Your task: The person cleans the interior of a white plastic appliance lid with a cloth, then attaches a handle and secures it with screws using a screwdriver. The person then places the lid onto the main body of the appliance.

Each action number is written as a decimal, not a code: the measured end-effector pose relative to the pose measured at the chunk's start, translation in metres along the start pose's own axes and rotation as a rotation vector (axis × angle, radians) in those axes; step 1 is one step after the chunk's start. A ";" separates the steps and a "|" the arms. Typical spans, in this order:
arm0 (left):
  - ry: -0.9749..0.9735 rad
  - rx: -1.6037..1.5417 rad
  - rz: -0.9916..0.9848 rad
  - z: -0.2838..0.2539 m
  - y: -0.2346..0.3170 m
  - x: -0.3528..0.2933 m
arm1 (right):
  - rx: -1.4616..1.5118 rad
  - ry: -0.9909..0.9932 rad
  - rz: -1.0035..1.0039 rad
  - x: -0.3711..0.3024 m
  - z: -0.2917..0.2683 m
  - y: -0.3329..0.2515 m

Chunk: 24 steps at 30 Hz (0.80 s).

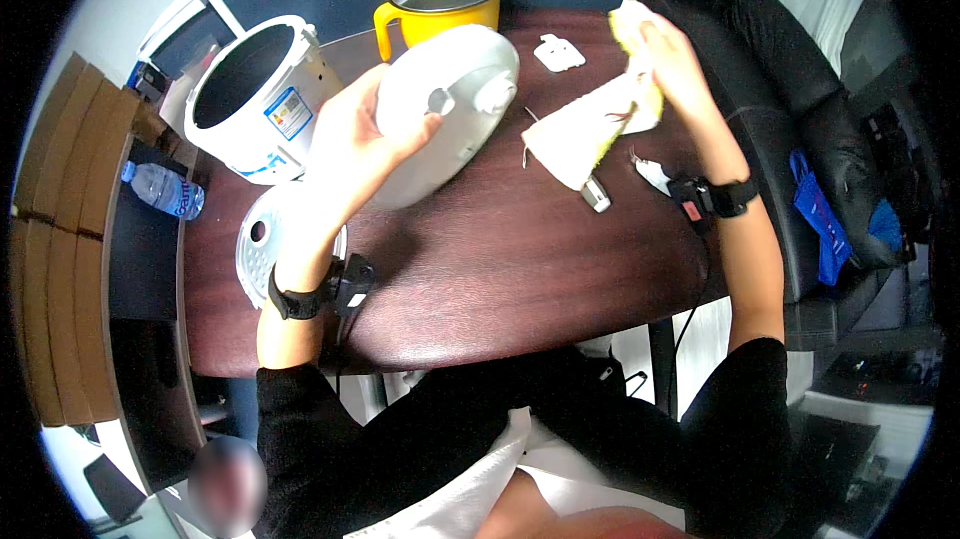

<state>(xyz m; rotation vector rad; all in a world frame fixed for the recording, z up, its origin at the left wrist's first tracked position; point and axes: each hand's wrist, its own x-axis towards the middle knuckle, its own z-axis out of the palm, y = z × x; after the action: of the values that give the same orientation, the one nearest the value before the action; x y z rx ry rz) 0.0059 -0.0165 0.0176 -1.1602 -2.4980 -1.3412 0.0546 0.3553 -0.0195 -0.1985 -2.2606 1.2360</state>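
Note:
My left hand (352, 144) grips a whitish round lid (440, 154) by its edge, thumb on the face. The lid is tilted above the table, showing a round knob-like part and a small opening. My right hand (675, 64), raised at the right, is closed on a white cloth (580, 134) with yellow-green edges. Part of the cloth hangs down to the left, apart from the lid. Left of the lid stands a white cooker body (245, 154) with a dark inside. A pale round plate with holes (254, 259) lies partly behind my left forearm.
A yellow pot (450, 24) with a glass lid stands at the back of the dark red table (520, 289). Small white (558, 54) and grey (597, 196) pieces lie on the right. A water bottle (165, 189) is at the left, a black sofa (760, 139) at the right.

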 end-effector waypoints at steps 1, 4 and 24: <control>0.004 0.037 -0.004 0.000 0.001 -0.001 | 0.018 0.051 -0.001 -0.010 -0.010 -0.004; -0.003 0.173 0.072 0.000 0.005 -0.006 | 0.273 0.349 0.182 -0.044 -0.038 -0.012; -0.570 0.550 0.197 0.057 0.006 -0.051 | 0.765 0.440 0.411 0.026 -0.138 0.039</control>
<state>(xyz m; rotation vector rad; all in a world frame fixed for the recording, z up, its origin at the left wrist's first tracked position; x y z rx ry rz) 0.0610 -0.0019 -0.0338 -1.7375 -2.7185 -0.2433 0.1008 0.4885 0.0180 -0.5870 -1.2945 1.9468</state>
